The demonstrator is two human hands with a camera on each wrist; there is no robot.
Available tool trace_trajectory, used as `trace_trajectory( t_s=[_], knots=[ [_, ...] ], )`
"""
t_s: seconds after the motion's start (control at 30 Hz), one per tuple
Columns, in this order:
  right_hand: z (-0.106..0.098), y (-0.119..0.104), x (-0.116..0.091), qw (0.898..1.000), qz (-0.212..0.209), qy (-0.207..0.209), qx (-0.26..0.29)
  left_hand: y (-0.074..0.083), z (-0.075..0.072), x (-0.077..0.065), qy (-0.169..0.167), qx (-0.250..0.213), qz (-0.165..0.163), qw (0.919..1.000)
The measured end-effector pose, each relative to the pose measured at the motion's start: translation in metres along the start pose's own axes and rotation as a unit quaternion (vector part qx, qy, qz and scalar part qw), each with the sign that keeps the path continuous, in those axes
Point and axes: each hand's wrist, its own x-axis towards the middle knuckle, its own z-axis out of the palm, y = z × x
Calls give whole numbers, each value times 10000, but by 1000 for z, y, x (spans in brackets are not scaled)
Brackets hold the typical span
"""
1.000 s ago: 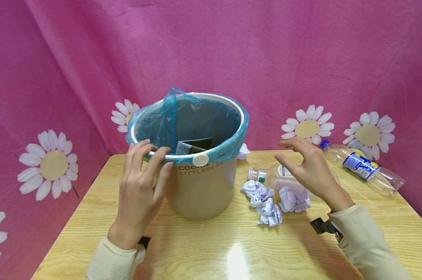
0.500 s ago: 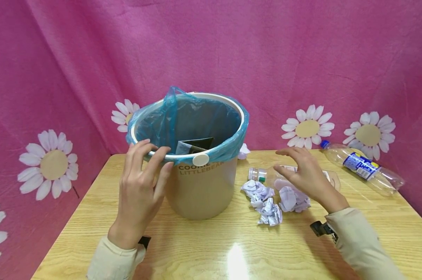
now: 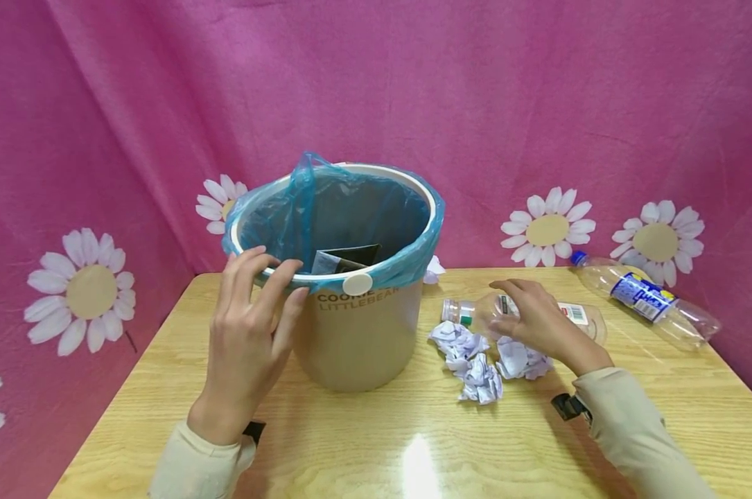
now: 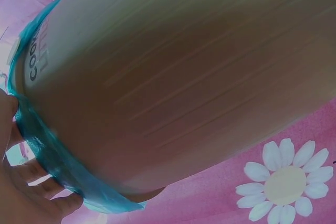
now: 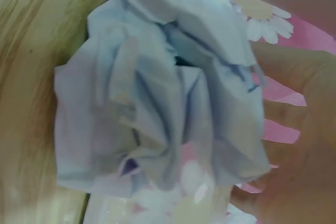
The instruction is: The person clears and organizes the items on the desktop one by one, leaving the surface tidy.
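Note:
A beige trash can (image 3: 363, 346) lined with a blue plastic bag (image 3: 407, 270) stands upright on the table. My left hand (image 3: 245, 346) holds its near left rim, fingers over the edge and thumb outside; in the left wrist view the fingers (image 4: 44, 179) lie along the bag. To the right, my right hand (image 3: 540, 326) is over a clear plastic bottle (image 3: 484, 310) lying on its side, thumb and fingers spread about its body and hiding part of it. Crumpled paper balls (image 3: 519, 358) lie just in front of the bottle; one paper ball (image 5: 157, 93) fills the right wrist view.
A dark folded packet (image 3: 351, 258) is inside the can. Another clear bottle (image 3: 644, 294) with a blue cap and label lies at the back right. One more paper ball (image 3: 434, 270) shows behind the can. A pink flowered cloth (image 3: 475, 104) surrounds the wooden table (image 3: 351, 443).
My right hand has come down and slightly left onto the lying bottle. The left hand stays at the can's rim.

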Motion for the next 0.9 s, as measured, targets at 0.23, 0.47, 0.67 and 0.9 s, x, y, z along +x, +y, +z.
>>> trace_trajectory(
  t_s=[0.23, 0.47, 0.67, 0.9],
  knots=[
    [3, 6, -3, 9995, 180, -269, 3, 1, 0, 0, 87, -212, -22, 9997],
    [1, 7, -4, 9988, 358, -317, -130, 1, -1, 0, 52, -189, -34, 9998],
    [-3, 8, -4, 9998, 106, -20, -189, 0, -1, -1, -83, 54, -14, 10000],
    [-7, 9, -3, 9997, 163, 71, -142, -1, -1, -2, -109, 86, -24, 9999]
  ],
)
